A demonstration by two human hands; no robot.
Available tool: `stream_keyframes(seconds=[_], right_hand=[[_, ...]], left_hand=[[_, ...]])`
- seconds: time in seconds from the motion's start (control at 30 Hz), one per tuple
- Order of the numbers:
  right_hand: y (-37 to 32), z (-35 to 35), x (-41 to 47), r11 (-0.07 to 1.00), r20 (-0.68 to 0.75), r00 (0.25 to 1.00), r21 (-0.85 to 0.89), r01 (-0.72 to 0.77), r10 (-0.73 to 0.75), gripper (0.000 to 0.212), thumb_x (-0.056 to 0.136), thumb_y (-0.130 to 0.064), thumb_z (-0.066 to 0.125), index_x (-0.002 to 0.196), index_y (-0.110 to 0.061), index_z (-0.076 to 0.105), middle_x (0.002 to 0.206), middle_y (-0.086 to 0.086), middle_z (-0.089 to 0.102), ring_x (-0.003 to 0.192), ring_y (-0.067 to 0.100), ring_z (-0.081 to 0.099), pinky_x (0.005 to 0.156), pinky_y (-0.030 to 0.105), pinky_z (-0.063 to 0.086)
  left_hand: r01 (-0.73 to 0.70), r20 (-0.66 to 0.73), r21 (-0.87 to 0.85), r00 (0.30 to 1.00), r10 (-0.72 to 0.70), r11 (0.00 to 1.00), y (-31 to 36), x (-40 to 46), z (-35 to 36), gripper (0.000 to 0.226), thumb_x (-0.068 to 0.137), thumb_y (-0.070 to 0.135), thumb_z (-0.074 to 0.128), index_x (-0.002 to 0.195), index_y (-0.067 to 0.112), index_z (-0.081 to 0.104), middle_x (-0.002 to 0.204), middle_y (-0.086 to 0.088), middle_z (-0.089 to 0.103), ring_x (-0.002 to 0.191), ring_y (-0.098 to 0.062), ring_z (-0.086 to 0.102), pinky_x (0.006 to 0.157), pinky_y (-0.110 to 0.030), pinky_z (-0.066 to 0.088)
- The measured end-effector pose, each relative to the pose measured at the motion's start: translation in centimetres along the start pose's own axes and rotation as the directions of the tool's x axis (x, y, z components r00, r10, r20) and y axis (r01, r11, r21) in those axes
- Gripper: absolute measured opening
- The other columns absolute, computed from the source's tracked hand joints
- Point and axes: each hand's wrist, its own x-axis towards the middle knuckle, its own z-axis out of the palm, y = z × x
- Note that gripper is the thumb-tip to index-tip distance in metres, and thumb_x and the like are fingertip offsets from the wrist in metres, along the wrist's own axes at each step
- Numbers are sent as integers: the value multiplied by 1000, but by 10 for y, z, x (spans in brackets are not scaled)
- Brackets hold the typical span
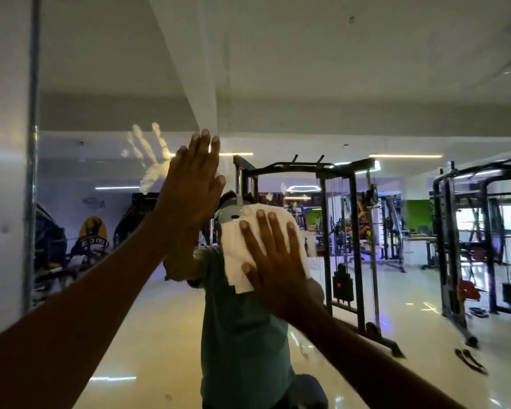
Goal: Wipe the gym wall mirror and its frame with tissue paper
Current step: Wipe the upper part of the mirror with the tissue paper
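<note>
**Mirror wipe under way, smudges left**

The right hand (273,255) lay flat, fingers spread, pressing a folded tissue (248,252) against the mirror (366,84) at about head height. The left hand (194,184) was open too, fingers straight and together, palm apparently braced on the glass just left of the tissue.

Progress, judged: early to middle. A pale handprint (148,160) remained on the glass just left of the left hand, and faint vertical streaks showed above. The frame (33,143), a grey strip at the left edge, looked untouched, though this could not be confirmed.

Hidden: the mirror's lower and right edges were cut off; small smears near the rack (337,216) in the reflection were hard to make out.
</note>
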Motion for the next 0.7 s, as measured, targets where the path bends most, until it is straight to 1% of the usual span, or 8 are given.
stream_keyframes(seconds=[0.1,0.2,0.3,0.33,0.43,0.57,0.63,0.7], right_hand=[[74,-28,22,998,11,1000,-55,2,-1,69,109,-57,16,168,-24,0,175,13,-6,162,31,-8,127,63,6],[146,-59,57,937,-80,939,-78,-340,334,79,105,-63,0,168,-16,7,174,20,2,161,39,3,125,66,13],[102,-50,73,824,-190,808,11,-566,558,79,106,-62,4,168,-13,9,172,24,6,159,44,6,124,68,13],[65,-38,70,833,-183,818,12,-553,545,76,107,-59,10,168,-14,8,173,23,2,159,44,3,125,68,9],[-32,-5,34,966,-37,965,33,-258,259,75,106,-55,24,168,-18,4,174,18,-5,161,39,-6,127,66,-2],[-6,-4,11,998,19,998,-32,-51,52,75,106,-53,32,168,-23,2,175,13,-7,161,32,-12,127,62,2],[52,-20,22,981,7,991,-147,-129,132,79,105,-53,35,168,-22,-1,175,15,-7,161,35,-9,126,65,8],[118,-43,39,911,-84,923,-152,-384,376,75,107,-59,17,168,-18,2,174,19,0,161,40,0,124,68,14]], left_hand=[[-73,18,-11,997,73,997,-12,-3,-8,78,99,50,10,165,7,11,172,-16,8,160,-32,6,127,-47,6],[-66,26,-50,997,68,997,-14,-2,-9,76,100,49,15,165,8,10,173,-14,7,160,-30,4,129,-47,3],[-63,11,-24,998,64,998,-11,-2,2,78,99,52,9,165,10,7,173,-14,3,160,-30,0,126,-39,-4],[-51,-14,-22,999,50,998,-11,-2,6,77,101,52,11,165,10,6,173,-14,3,160,-30,0,125,-36,-8],[-38,-13,-32,999,38,999,-12,-1,7,75,102,50,12,165,10,7,173,-14,2,160,-29,0,125,-35,-8],[-97,-24,-40,995,97,994,-17,-4,-1,74,101,48,14,165,10,10,173,-14,6,160,-29,3,127,-44,4],[-105,-28,-37,994,104,994,-20,-5,0,74,101,48,17,165,11,11,173,-14,7,160,-28,5,127,-45,7],[-94,-34,-40,995,93,995,-19,-5,4,73,103,47,22,165,11,10,173,-13,5,160,-28,3,127,-44,5]])
